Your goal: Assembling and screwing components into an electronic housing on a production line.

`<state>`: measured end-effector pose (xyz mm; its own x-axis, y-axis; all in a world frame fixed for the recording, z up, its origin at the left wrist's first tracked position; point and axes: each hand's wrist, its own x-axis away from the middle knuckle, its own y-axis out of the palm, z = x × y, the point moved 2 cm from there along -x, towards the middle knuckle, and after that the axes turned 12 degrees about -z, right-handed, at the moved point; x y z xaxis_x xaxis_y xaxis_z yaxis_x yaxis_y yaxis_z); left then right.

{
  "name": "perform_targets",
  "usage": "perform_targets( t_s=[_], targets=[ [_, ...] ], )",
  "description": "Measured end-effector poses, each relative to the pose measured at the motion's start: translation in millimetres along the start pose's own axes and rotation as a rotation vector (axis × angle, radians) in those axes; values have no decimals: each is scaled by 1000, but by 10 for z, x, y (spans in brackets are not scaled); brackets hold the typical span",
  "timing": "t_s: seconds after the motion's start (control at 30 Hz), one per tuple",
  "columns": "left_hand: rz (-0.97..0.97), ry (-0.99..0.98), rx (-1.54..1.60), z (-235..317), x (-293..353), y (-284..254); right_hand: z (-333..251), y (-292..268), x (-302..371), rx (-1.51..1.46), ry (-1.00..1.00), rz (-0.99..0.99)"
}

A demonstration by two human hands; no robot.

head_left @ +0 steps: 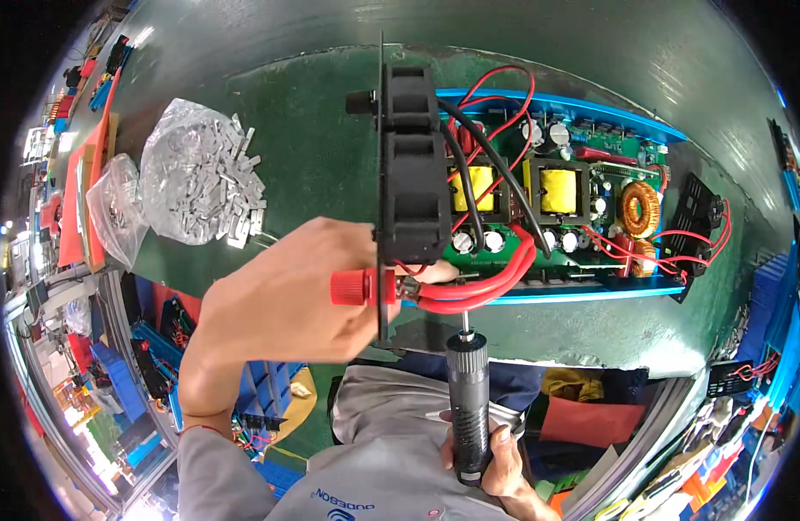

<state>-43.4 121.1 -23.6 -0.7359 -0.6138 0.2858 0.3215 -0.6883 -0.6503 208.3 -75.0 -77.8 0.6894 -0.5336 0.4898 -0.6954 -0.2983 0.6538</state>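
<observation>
A power inverter lies on the green bench, its green circuit board (504,258) set between blue metal side rails (582,293). At its left end stands a black end panel (381,182) carrying black fans (414,182) and a red terminal (355,287). My left hand (283,295) is closed at the lower part of this panel; a fingertip shows beyond it, and the other fingers are partly hidden. In my right hand (495,456) is a black electric screwdriver (468,391), held upright with its bit at the near blue rail. Thick red cables (482,298) run from the terminal.
Left on the bench, a clear plastic bag (178,174) spills small grey metal pieces (226,182); a smaller bag (118,204) lies beside it. A black end plate (697,226) with red wires sits at the board's right end. Blue bins (269,388) stand below the bench.
</observation>
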Motion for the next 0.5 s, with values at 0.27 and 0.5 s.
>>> perform_targets(
  t_s=[0.27,0.5],
  targets=[
    [45,-1,-13,178,78,6,154,24,-121,-21,31,53],
    [29,-50,-148,214,199,-6,193,-157,33,22,-4,203]
  ],
)
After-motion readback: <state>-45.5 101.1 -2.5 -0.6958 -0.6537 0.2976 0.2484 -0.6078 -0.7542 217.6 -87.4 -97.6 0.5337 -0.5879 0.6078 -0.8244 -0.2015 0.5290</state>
